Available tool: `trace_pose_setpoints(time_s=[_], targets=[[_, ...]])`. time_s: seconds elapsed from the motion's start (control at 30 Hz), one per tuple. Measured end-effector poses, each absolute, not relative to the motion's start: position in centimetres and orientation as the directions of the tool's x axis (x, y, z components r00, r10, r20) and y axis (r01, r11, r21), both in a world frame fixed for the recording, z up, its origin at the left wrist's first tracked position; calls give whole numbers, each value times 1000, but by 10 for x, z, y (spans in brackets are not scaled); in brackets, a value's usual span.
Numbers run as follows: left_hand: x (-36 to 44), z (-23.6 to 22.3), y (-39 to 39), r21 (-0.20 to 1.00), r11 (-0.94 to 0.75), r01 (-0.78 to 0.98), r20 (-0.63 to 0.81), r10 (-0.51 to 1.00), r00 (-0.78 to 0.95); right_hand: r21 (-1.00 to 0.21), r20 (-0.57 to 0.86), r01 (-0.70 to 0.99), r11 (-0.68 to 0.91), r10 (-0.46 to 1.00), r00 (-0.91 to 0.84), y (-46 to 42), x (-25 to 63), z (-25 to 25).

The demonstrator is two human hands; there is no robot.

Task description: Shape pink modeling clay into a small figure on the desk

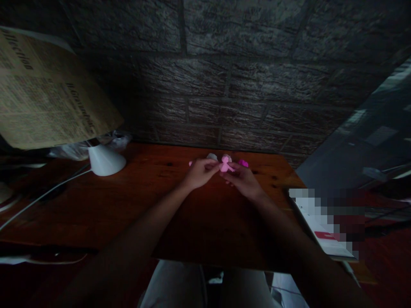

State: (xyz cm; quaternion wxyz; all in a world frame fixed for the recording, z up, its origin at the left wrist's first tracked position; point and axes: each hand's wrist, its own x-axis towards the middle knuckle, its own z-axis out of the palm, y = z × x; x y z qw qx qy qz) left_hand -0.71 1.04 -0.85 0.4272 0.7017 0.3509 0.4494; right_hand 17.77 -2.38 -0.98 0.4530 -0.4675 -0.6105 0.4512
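Observation:
My left hand [199, 172] and my right hand [244, 180] meet over the far middle of a dark wooden table [135, 201]. Both pinch a small pink figure-like piece [225, 164] between their fingertips. A pale grey lump [212, 156] lies just behind the hands. A brighter magenta bit [243, 163] sits to the right of the pink piece, and a pink tip [190, 163] shows left of my left hand. The scene is dim, so the fine shape of the piece is unclear.
A white cone-shaped lamp base [105, 160] with a white cord [41, 196] stands at the back left, under a printed paper sheet [48, 94]. A stone-pattern wall [224, 85] backs the table. Papers [324, 233] lie at the right edge.

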Motion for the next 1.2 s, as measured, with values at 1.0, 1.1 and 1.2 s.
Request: trace_pose_setpoints(time_s=[1.0,1.1,1.2], targets=[[-16,0,9,745,-532,403,516,842,158,-784,78,564,261,942,-327,-30,183,-10],[-13,1,5,739,-543,400,513,838,189,-825,74,510,244,941,-330,-29,185,-11],[-12,1,4,754,-518,404,497,852,164,-841,55,491,226,939,-339,-28,186,-13]])
